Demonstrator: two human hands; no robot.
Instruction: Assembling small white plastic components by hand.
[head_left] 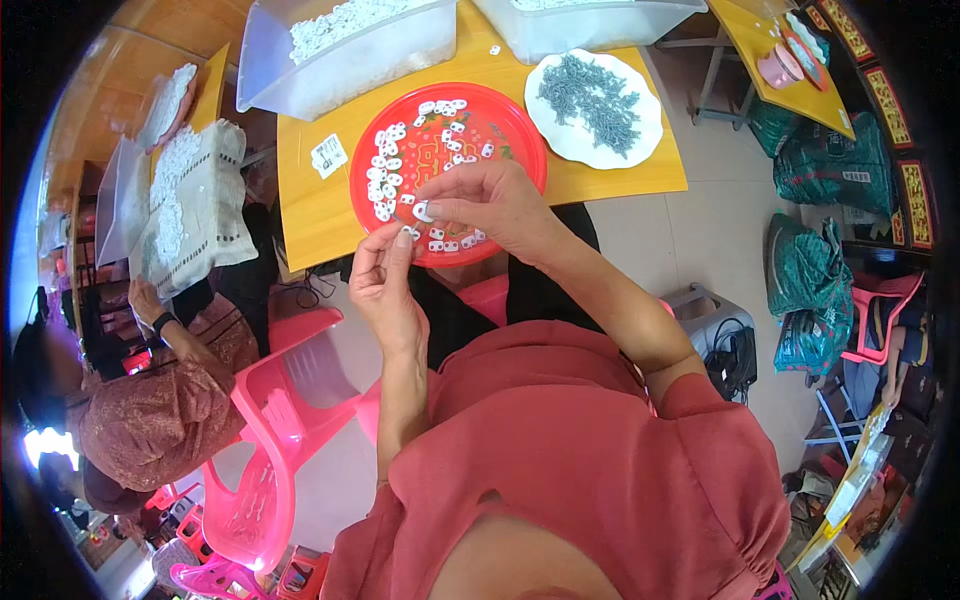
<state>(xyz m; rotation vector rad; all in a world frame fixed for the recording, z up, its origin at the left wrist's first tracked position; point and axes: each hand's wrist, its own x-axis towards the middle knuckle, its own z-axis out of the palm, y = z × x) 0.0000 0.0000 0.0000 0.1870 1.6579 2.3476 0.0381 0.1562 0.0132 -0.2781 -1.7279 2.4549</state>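
Over the near left part of a round red tray [537,150], my two hands meet with their fingertips close together. My right hand [500,205] pinches a small white plastic piece [422,211] between thumb and fingers. Just below it, my left hand [385,280] is closed at the fingertips on another small white piece [413,233]. A thin grey pin seems to show between the hands, but it is too small to be sure. White two-holed pieces [385,170] lie in groups on the tray. To its right, a scalloped white plate [560,140] carries a heap of grey screw-like pins [595,100].
Two clear plastic bins [360,75] [590,35] of white pieces stand at the back of the yellow table [310,225]. A white label [328,156] lies left of the tray. At the left, another person [170,400] sits beside a pink chair [265,480]. Green sacks [835,165] stand at the right.
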